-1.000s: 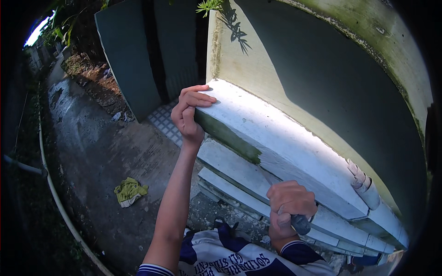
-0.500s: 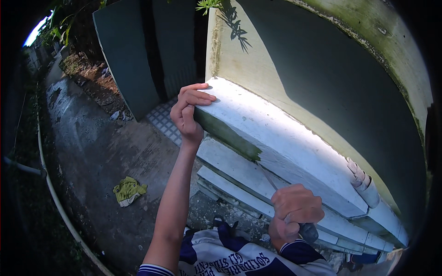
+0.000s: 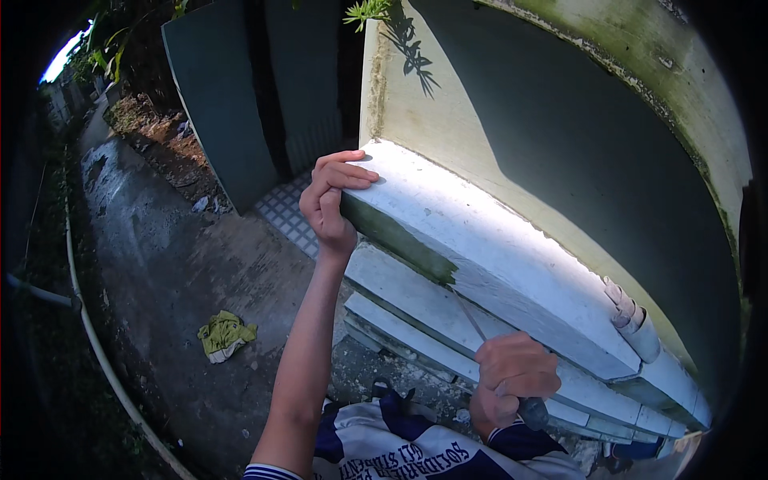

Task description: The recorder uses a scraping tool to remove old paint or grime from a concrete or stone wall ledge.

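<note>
My left hand (image 3: 336, 196) rests on the near left corner of a white-topped ledge (image 3: 448, 204), fingers over the top and thumb against its side. My right hand (image 3: 516, 372) is closed in a fist round a thin-bladed tool (image 3: 470, 314), whose handle is mostly hidden. Its slim blade or shank slants up and left to the lower edge of the ledge's front face. There, a dark green stretch (image 3: 400, 248) on the left meets a whitish stretch (image 3: 512, 292) on the right in a ragged edge.
White-edged steps (image 3: 408, 324) lie below the ledge. A whitish pipe stub (image 3: 636, 324) stands against it at right. Behind rises a pale green wall (image 3: 448, 104). A yellow-green cloth (image 3: 226, 336) lies on the concrete path at left, near a long pipe (image 3: 108, 352).
The view has shifted slightly. My left hand keeps its place on the ledge corner, and my right hand with the tool has hardly moved, its tip still near the green edge.
</note>
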`<action>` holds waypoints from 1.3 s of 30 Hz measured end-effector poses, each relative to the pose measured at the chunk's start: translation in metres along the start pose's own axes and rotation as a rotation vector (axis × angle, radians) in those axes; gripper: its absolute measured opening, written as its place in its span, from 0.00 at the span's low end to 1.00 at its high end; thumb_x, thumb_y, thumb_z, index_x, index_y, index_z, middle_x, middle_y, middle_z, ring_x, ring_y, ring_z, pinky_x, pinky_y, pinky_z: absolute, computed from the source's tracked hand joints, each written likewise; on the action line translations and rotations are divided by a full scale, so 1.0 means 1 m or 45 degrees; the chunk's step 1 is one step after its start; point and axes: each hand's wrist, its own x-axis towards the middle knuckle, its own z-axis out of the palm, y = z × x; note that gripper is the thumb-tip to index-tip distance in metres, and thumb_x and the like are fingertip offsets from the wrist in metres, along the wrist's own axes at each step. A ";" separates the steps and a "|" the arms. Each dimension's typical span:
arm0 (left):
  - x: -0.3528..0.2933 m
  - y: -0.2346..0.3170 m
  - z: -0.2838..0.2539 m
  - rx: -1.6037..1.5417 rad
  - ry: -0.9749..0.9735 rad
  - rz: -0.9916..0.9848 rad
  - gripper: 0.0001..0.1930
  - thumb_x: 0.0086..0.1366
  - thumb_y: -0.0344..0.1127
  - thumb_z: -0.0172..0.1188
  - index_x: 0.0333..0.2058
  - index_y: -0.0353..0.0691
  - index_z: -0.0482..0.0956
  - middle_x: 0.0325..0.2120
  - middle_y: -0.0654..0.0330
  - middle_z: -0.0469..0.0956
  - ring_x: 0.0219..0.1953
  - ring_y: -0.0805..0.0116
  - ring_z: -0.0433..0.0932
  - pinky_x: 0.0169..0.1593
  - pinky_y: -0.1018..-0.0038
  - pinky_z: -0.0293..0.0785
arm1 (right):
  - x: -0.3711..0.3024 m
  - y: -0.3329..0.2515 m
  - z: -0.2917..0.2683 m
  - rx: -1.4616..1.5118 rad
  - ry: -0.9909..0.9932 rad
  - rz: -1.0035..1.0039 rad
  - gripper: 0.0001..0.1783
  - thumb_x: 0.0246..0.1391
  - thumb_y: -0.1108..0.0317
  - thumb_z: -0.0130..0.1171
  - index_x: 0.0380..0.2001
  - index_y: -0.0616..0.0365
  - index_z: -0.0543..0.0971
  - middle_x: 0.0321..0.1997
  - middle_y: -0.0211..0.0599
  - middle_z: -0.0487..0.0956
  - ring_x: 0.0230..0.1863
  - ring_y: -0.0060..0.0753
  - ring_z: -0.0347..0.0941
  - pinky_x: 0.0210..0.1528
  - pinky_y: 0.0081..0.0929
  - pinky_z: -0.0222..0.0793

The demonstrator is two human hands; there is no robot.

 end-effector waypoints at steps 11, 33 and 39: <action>0.001 0.004 0.004 -0.006 -0.008 -0.046 0.17 0.57 0.33 0.38 0.22 0.33 0.77 0.27 0.53 0.83 0.48 0.56 0.76 0.57 0.63 0.65 | -0.025 0.008 -0.008 0.056 0.222 -0.264 0.20 0.52 0.63 0.63 0.14 0.54 0.65 0.06 0.28 0.66 0.05 0.23 0.61 0.12 0.22 0.65; -0.001 0.004 0.001 0.040 0.017 -0.038 0.17 0.56 0.34 0.38 0.23 0.33 0.77 0.28 0.51 0.83 0.47 0.55 0.76 0.55 0.62 0.67 | -0.041 0.033 -0.016 0.294 -0.117 -0.671 0.21 0.58 0.65 0.62 0.16 0.63 0.68 0.09 0.33 0.68 0.08 0.27 0.65 0.14 0.31 0.69; -0.002 0.006 0.011 0.017 0.011 -0.069 0.17 0.57 0.32 0.37 0.22 0.34 0.77 0.28 0.52 0.83 0.47 0.57 0.77 0.56 0.62 0.67 | -0.028 0.040 -0.010 -0.190 -0.126 -0.319 0.21 0.57 0.59 0.63 0.16 0.56 0.68 0.09 0.27 0.70 0.07 0.23 0.65 0.09 0.22 0.65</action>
